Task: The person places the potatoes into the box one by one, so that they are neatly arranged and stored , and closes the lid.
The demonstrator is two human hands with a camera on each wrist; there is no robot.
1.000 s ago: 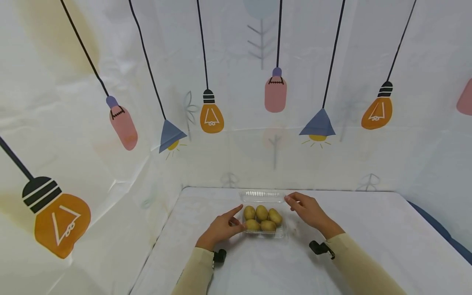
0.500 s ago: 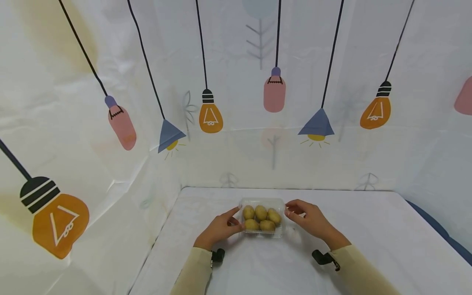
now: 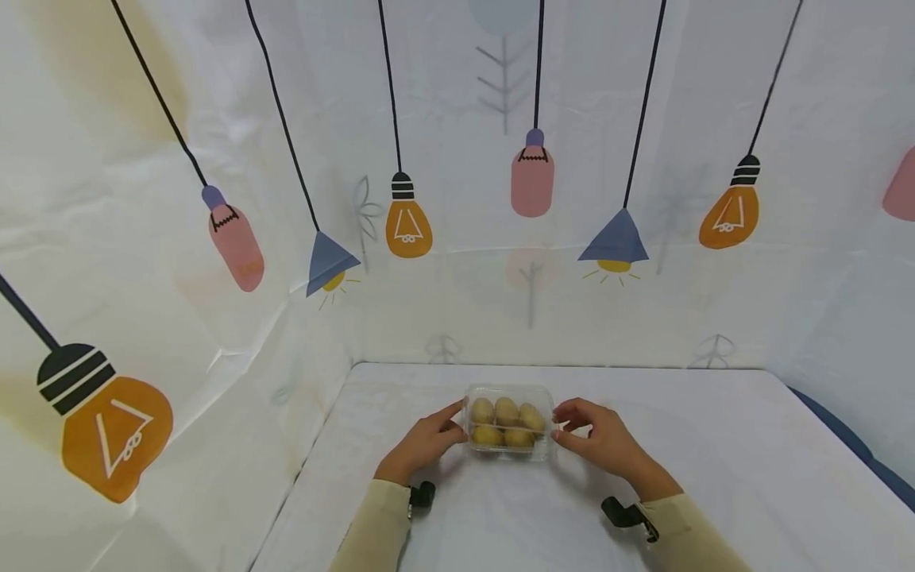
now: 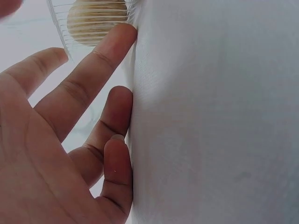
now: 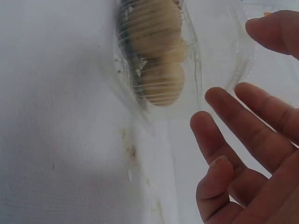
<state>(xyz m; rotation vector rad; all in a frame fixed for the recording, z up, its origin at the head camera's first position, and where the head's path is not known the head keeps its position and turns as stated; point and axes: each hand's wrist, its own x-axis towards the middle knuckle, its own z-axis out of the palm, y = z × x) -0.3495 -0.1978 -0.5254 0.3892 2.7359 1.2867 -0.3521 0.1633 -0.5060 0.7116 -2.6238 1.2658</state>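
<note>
A clear hinged plastic box (image 3: 509, 454) sits on the table with several yellow-brown potatoes (image 3: 488, 434) in it. Its clear lid (image 3: 511, 391) stands tilted over them, the front rim crossing in front of the potatoes. At the box's left side, my left hand (image 3: 423, 446) touches with extended fingers; in the left wrist view a fingertip (image 4: 119, 35) lies against the ribbed wall. My right hand (image 3: 604, 438) has its thumb and index finger on the lid's right edge, holding it. In the right wrist view the other fingers (image 5: 252, 135) are spread below the lid.
The white-covered table (image 3: 715, 445) extends around the box on all sides. Behind it hangs a white sheet (image 3: 457, 302) printed with lamps. Black wrist cameras (image 3: 620, 512) sit on both wrists. A small brownish stain (image 5: 132, 151) marks the cloth near the box.
The lid has swung from lying open behind the box to tilted over the potatoes. My right hand has come nearer with it. My left hand has barely moved at the left side.
</note>
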